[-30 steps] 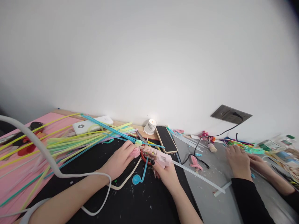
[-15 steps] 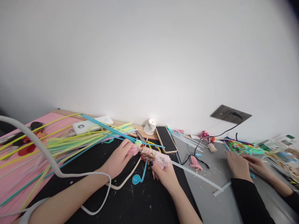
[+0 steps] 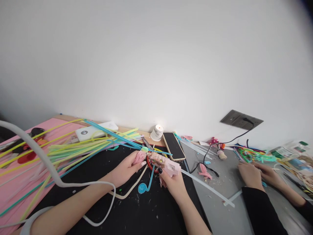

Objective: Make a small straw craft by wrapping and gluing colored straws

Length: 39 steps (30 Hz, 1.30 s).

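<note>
My right hand [image 3: 173,186] is wrapped round the grip of a pink glue gun [image 3: 171,166], whose nozzle end points left. A long translucent glue stick [image 3: 207,186] sticks out of its back. Just left of the gun, my left hand [image 3: 123,171] pinches a fuzzy pink pipe-cleaner piece [image 3: 139,157], thumb on top. A small mint-green bit [image 3: 144,149] sits at that piece's upper end. Below the gun lies a blue pipe cleaner coiled into a spiral [image 3: 142,188]. A bent cream pipe cleaner [image 3: 126,196] rests on the black mat [image 3: 137,215].
Loose pipe cleaners [image 3: 80,145] spread over the left side beside a white power bank [image 3: 96,130]. A paper cup [image 3: 157,133] and a phone [image 3: 174,146] stand near the wall. A white cable [image 3: 52,166] crosses my left forearm. At right, another person's hands [image 3: 251,174] work.
My left hand has drawn slightly left and turned, so its thumb now shows on the pink piece. The glue gun has shifted a little right and down.
</note>
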Tool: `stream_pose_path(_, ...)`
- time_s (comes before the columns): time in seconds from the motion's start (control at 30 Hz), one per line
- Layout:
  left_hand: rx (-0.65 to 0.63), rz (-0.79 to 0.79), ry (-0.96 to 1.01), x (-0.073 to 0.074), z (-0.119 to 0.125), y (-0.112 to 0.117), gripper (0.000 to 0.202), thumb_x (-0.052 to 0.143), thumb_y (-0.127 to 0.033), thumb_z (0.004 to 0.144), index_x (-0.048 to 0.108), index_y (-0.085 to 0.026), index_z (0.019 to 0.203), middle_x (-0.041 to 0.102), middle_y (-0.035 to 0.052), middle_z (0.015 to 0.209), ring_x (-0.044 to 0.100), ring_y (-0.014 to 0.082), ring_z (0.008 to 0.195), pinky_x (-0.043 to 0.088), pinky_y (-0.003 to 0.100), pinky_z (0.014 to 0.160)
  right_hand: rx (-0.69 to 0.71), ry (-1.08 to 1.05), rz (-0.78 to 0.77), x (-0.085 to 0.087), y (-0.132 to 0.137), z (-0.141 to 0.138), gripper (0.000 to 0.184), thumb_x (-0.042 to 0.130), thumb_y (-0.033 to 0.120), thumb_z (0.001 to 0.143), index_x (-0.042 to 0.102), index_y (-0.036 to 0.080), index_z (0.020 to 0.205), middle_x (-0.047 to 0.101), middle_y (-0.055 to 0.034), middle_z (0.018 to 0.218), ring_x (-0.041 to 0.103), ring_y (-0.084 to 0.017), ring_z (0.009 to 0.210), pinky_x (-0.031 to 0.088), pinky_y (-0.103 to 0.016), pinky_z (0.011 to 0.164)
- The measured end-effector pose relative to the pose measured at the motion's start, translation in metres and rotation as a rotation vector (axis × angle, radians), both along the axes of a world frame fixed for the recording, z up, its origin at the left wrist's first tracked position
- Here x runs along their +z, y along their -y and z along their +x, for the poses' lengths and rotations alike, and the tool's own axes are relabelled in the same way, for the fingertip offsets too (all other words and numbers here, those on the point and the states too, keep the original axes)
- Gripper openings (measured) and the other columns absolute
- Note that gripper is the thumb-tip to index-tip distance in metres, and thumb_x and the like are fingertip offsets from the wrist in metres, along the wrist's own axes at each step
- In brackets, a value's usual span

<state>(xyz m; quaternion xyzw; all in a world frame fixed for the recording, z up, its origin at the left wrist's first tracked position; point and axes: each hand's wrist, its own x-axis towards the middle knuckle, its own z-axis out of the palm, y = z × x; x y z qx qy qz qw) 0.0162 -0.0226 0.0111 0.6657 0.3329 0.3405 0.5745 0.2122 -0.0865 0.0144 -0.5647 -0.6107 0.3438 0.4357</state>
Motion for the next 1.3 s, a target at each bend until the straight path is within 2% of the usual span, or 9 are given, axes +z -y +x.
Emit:
stream_pose_path(0.17, -0.099, -0.237, 0.152, -0.001, 0.004, 0.001, 0.032, 0.057, -0.046, 0.081, 0.050, -0.018, 0.095, 0.038, -0.0072, 0.064, 0.033, 0.0083, 0.054, 0.033, 0.023, 0.054, 0.023, -0.155, -0.107, -0.005, -0.001, 0.002, 0.036, 0.062, 0.049, 0.076, 0.066, 0.016, 0.092, 0.047, 0.0049, 0.043, 0.040, -0.010, 0.035, 0.032, -0.020, 0.033)
stream_pose_path(0.3, -0.132, -0.418, 0.265, 0.002, 0.005, 0.003, 0.034, 0.064, -0.042, 0.075, 0.045, -0.018, 0.089, 0.029, -0.0110, 0.054, 0.024, 0.0065, 0.049, 0.025, 0.021, 0.048, -0.007, -0.192, -0.097, -0.006, -0.001, 0.003, 0.038, 0.060, 0.050, 0.078, 0.064, 0.017, 0.096, 0.046, 0.0051, 0.044, 0.038, -0.009, 0.034, 0.029, -0.020, 0.033)
stream_pose_path(0.43, -0.138, -0.570, 0.298, 0.006, 0.004, 0.004, 0.033, 0.066, -0.036, 0.069, 0.044, -0.019, 0.087, 0.030, -0.0108, 0.051, 0.022, 0.0065, 0.047, 0.018, 0.021, 0.046, 0.080, -0.156, -0.135, -0.003, 0.000, 0.001, 0.039, 0.061, 0.051, 0.077, 0.066, 0.017, 0.095, 0.045, 0.0051, 0.044, 0.039, -0.010, 0.036, 0.031, -0.020, 0.035)
stream_pose_path(0.5, -0.132, -0.600, 0.301, 0.008, 0.003, 0.005, 0.030, 0.065, -0.033, 0.068, 0.043, -0.019, 0.083, 0.031, -0.0098, 0.052, 0.023, 0.0064, 0.047, 0.016, 0.021, 0.045, 0.067, -0.151, -0.121, -0.001, 0.000, 0.000, 0.039, 0.061, 0.051, 0.078, 0.065, 0.017, 0.097, 0.046, 0.0051, 0.044, 0.038, -0.009, 0.036, 0.031, -0.020, 0.035)
stream_pose_path(0.63, -0.144, -0.612, 0.317, 0.009, 0.003, 0.005, 0.028, 0.064, -0.029, 0.065, 0.040, -0.020, 0.075, 0.031, -0.0092, 0.054, 0.023, 0.0050, 0.046, 0.014, 0.021, 0.044, 0.040, -0.197, -0.112, -0.003, 0.000, 0.001, 0.036, 0.061, 0.052, 0.078, 0.065, 0.017, 0.085, 0.046, 0.0048, 0.043, 0.037, -0.009, 0.034, 0.029, -0.020, 0.035)
stream_pose_path(0.73, -0.172, -0.610, 0.326, 0.009, 0.003, 0.004, 0.025, 0.061, -0.027, 0.064, 0.039, -0.020, 0.073, 0.029, -0.0097, 0.052, 0.023, 0.0046, 0.044, 0.013, 0.021, 0.043, 0.077, -0.226, -0.128, -0.007, -0.001, 0.002, 0.036, 0.063, 0.050, 0.077, 0.065, 0.017, 0.089, 0.047, 0.0050, 0.043, 0.037, -0.008, 0.034, 0.029, -0.019, 0.034)
stream_pose_path(0.83, -0.176, -0.586, 0.307, 0.008, 0.001, 0.003, 0.022, 0.058, -0.024, 0.062, 0.039, -0.019, 0.071, 0.031, -0.0085, 0.056, 0.024, 0.0034, 0.043, 0.011, 0.021, 0.042, 0.032, -0.259, -0.119, -0.010, -0.002, 0.003, 0.038, 0.064, 0.053, 0.076, 0.063, 0.017, 0.087, 0.046, 0.0057, 0.042, 0.036, -0.008, 0.032, 0.027, -0.019, 0.032)
stream_pose_path(1.0, -0.177, -0.465, 0.296, 0.004, -0.001, 0.001, 0.018, 0.053, -0.023, 0.059, 0.036, -0.019, 0.065, 0.034, -0.0054, 0.064, 0.024, 0.0028, 0.044, 0.011, 0.022, 0.042, 0.058, -0.296, -0.158, -0.012, -0.002, 0.003, 0.037, 0.066, 0.054, 0.074, 0.060, 0.018, 0.080, 0.047, 0.0056, 0.042, 0.037, -0.008, 0.031, 0.025, -0.019, 0.031)
stream_pose_path(1.3, -0.173, -0.304, 0.244, 0.000, -0.002, -0.006, 0.019, 0.051, -0.017, 0.049, 0.034, -0.019, 0.054, 0.030, -0.0055, 0.057, 0.021, 0.0070, 0.051, 0.014, 0.026, 0.048, 0.152, -0.392, -0.163, -0.014, -0.002, 0.003, 0.033, 0.064, 0.049, 0.079, 0.053, 0.019, 0.071, 0.046, 0.0068, 0.042, 0.035, -0.006, 0.031, 0.029, -0.019, 0.032)
